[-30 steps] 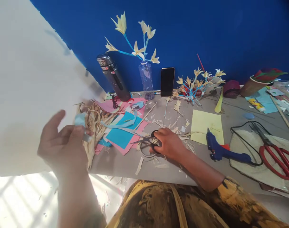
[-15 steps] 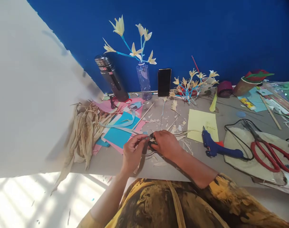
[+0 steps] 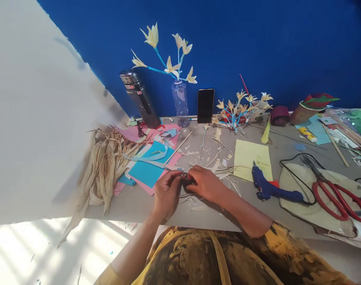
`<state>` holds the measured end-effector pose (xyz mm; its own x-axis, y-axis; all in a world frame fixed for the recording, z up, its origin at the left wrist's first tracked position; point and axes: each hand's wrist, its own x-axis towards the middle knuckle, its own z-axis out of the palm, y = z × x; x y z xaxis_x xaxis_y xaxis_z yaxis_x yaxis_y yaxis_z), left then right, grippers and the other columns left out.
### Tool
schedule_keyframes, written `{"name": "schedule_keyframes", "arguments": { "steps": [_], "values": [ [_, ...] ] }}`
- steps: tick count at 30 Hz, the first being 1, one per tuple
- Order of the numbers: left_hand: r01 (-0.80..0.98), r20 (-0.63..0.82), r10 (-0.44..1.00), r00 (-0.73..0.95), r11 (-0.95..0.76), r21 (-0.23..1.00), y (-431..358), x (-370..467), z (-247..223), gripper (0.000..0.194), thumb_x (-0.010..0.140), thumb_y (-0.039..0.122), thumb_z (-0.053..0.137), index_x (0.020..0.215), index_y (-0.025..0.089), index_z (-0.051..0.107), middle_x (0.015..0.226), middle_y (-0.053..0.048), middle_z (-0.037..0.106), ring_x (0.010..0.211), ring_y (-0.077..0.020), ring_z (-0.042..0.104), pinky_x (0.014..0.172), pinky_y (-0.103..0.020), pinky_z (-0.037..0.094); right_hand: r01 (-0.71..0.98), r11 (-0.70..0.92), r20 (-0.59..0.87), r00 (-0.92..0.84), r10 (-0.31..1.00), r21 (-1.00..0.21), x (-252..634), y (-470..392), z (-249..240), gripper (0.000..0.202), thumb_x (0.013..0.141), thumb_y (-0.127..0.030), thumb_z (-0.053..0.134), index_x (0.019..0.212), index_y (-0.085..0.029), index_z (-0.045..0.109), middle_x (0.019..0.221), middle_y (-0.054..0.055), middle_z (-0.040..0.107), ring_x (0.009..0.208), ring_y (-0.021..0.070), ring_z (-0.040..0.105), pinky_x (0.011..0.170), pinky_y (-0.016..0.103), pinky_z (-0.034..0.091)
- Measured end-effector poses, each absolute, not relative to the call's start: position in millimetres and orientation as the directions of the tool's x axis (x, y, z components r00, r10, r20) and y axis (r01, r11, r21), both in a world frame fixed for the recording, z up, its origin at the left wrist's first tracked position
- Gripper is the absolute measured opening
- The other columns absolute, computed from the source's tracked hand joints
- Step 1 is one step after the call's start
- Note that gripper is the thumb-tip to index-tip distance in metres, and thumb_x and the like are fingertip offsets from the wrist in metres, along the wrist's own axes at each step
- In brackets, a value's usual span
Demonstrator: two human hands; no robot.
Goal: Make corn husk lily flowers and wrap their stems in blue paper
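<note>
My left hand [image 3: 168, 192] and my right hand [image 3: 204, 183] meet near the table's front edge, fingertips almost touching. Small black-handled scissors [image 3: 190, 182] are wrapped in my right fingers, mostly hidden by them. My left thumb and fingertips pinch something too small to make out beside the scissors. Behind my hands lie pale scraps and a flower on a thin stem [image 3: 217, 134]. Blue paper [image 3: 147, 168] on pink sheets is to the left of my hands, and a yellow sheet [image 3: 251, 158] is to the right.
Dried husks [image 3: 103, 170] hang over the left edge. A dark flask [image 3: 141, 101], a bottle of flowers [image 3: 180, 103] and a phone [image 3: 206, 106] stand at the back. Rightward lie a blue glue gun [image 3: 272, 190] with its cord and large red-handled scissors [image 3: 331, 198].
My fingers have drawn closer around the small scissors, whose handles show less now. The whole view has shifted slightly.
</note>
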<state>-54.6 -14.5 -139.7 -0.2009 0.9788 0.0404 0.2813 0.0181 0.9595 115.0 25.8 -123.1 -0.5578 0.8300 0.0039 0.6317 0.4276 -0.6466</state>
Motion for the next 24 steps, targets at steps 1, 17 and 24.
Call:
{"name": "schedule_keyframes", "arguments": {
  "steps": [1,17,24],
  "values": [
    [0.275,0.039,0.976,-0.214,0.022,0.961,-15.7,-56.2,-139.3,0.019,0.086,0.033,0.064,0.096,0.019,0.074,0.093,-0.007,0.078,0.089,-0.0222,0.073,0.085,-0.035,0.055,0.578,0.412,0.036,-0.55,0.834,-0.705,116.1,26.3,-122.5,0.012,0.081,-0.014,0.072,0.092,-0.015,0.068,0.094,0.005,0.064,0.077,0.0157,0.06,0.073,0.027,0.043],
    [0.009,-0.09,0.978,-0.189,0.093,0.996,-26.6,-23.2,-113.7,0.052,0.081,0.032,0.07,0.128,0.019,0.053,0.077,-0.001,0.074,0.06,-0.0148,0.066,0.063,-0.029,0.056,-0.395,-0.295,-0.167,-0.326,0.93,-0.87,108.3,24.3,-115.6,0.04,0.063,-0.049,0.085,0.065,-0.018,0.06,0.05,-0.007,0.054,0.045,0.0091,0.048,0.048,0.023,0.041],
    [0.071,-0.115,0.977,-0.18,0.129,0.989,-23.9,-39.9,-112.5,0.027,0.072,0.026,0.075,0.097,0.018,0.069,0.093,-0.008,0.076,0.084,-0.0199,0.071,0.074,-0.031,0.056,-0.415,-0.27,-0.163,-0.274,0.948,-0.869,118.4,28.7,-109.0,0.042,0.065,-0.052,0.084,0.07,-0.018,0.059,0.054,-0.005,0.057,0.043,0.0051,0.034,0.041,0.02,0.026]
  ]
}}
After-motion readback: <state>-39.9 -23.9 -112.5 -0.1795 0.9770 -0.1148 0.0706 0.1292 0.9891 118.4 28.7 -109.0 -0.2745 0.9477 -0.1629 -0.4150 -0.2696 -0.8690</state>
